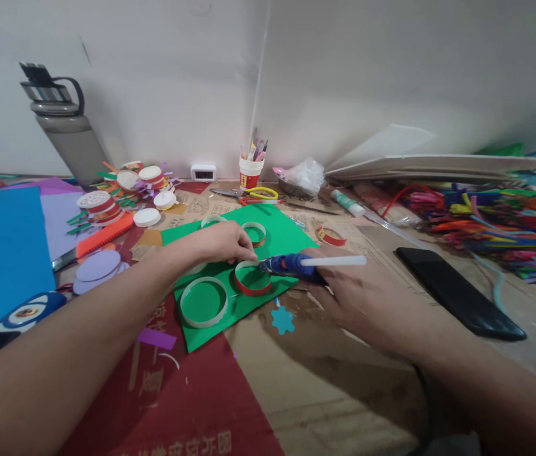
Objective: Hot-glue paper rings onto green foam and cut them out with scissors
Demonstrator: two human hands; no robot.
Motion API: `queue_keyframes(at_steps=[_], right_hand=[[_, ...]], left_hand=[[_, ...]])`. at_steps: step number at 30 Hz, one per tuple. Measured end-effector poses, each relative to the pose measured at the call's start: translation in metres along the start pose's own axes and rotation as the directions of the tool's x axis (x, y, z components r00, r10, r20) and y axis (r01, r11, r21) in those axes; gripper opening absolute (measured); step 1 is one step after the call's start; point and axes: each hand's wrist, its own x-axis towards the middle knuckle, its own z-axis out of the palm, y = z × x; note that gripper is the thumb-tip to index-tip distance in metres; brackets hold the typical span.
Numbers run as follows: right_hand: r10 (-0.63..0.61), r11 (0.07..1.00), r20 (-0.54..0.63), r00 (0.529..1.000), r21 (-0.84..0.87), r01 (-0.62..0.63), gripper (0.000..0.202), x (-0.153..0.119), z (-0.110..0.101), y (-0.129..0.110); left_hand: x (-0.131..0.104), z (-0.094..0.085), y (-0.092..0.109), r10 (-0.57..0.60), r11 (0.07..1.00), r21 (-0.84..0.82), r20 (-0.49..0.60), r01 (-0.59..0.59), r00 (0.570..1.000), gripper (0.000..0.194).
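On a green sheet (274, 221) stand several short rings that look cut from paper cups. My left hand (224, 242) reaches across the sheet, its fingers pinched at the far rim of a red-and-white cup ring (254, 290). My right hand (343, 288) is wrapped round a blue hot glue gun (291, 265) with a white glue stick (338, 260) out of its back. The gun's nozzle points at the same rim, close to my left fingertips. A larger white ring (204, 323) stands at the sheet's near left. Another ring (253, 234) is beyond my left hand.
A blue gear-shaped piece (283, 320) lies by the sheet. Right are a phone (457, 291) and pipe cleaners (481, 225). Decorated cup pieces (99, 208), an orange-handled cutter (104, 235) and a bottle (66, 126) are left. Behind are scissors (262, 192) and a pen cup (251, 172).
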Motion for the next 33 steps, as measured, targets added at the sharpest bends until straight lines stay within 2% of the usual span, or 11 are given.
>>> queue_keyframes(at_steps=[5, 9, 13, 22, 33], right_hand=[[0.013, 0.999, 0.011, 1.000, 0.043, -0.014, 0.021, -0.002, -0.005, -0.003], [0.048, 0.989, -0.001, 0.999, 0.137, -0.047, 0.019, -0.001, 0.001, -0.003], [0.051, 0.989, 0.019, 0.999, 0.136, -0.053, 0.015, 0.000, 0.008, -0.003], [0.083, 0.988, -0.032, 0.996, 0.133, -0.079, 0.012, 0.000, 0.011, -0.003], [0.048, 0.957, 0.062, 0.997, 0.282, -0.064, 0.009, 0.004, 0.013, -0.009]], left_hand=[[-0.001, 0.000, 0.001, 0.002, 1.000, 0.000, 0.001, -0.002, 1.000, 0.025], [-0.001, 0.000, 0.001, 0.010, 1.000, 0.016, 0.003, -0.010, 1.000, 0.024], [0.000, 0.000, 0.000, 0.014, 0.999, 0.032, 0.010, -0.015, 1.000, 0.026], [0.000, 0.000, 0.001, 0.007, 1.000, 0.023, 0.002, -0.007, 1.000, 0.024], [-0.001, 0.000, 0.002, 0.002, 1.000, -0.023, 0.011, -0.002, 1.000, 0.023]])
